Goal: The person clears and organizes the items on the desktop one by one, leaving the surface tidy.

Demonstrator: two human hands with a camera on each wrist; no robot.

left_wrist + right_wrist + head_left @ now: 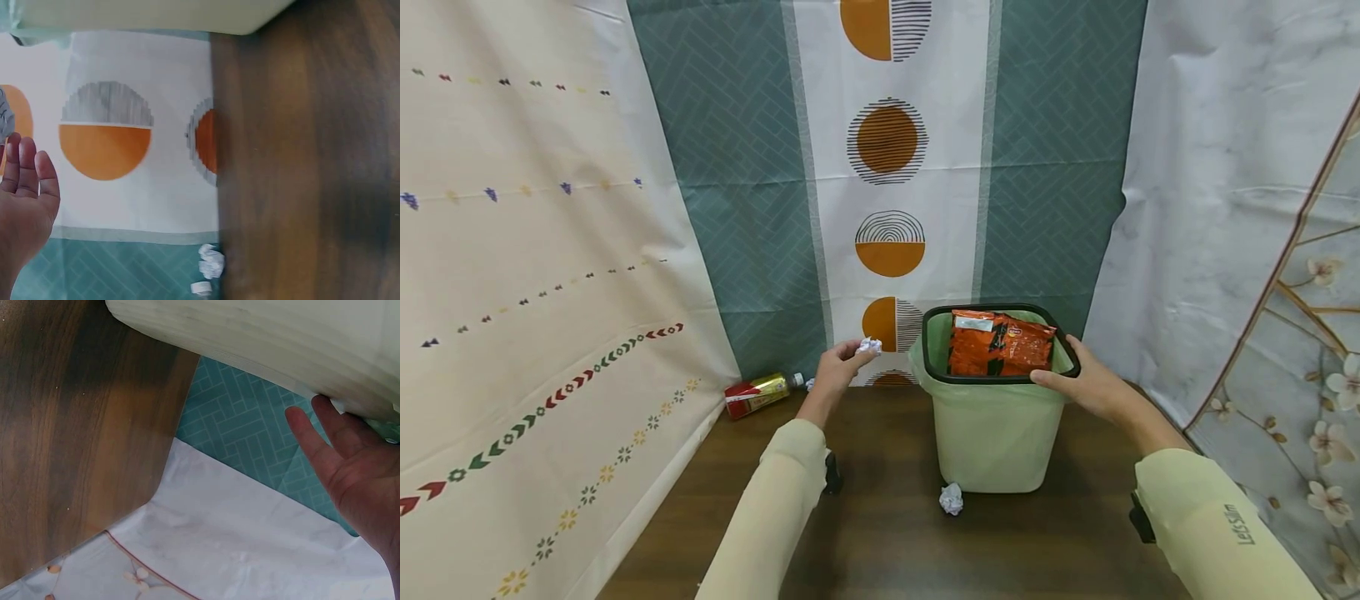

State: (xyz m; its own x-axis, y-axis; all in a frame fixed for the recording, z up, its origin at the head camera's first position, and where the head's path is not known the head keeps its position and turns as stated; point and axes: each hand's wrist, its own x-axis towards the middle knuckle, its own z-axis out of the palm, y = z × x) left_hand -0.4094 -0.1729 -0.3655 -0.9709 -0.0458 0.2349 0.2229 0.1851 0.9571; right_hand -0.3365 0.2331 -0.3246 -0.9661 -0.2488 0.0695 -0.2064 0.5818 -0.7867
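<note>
My left hand (837, 371) pinches a crumpled paper ball (870, 345) between thumb and fingertips, raised to the left of the trash bin. In the left wrist view part of that ball (5, 115) shows at the left edge, above the fingers. The pale green trash bin (996, 446) stands upright with a liner and a black rim (928, 358). A red snack packet (1000, 343) lies in its mouth. At the bin's right corner my right hand (1086, 382) holds the rim, thumb along the front and fingers against the outer side.
Another crumpled paper ball (951, 498) lies on the brown table (880, 542) by the bin's front left foot. A red and yellow bottle (763, 394) lies on its side at the back left, with a paper ball (211, 261) near its cap. Patterned cloths hang behind and at both sides.
</note>
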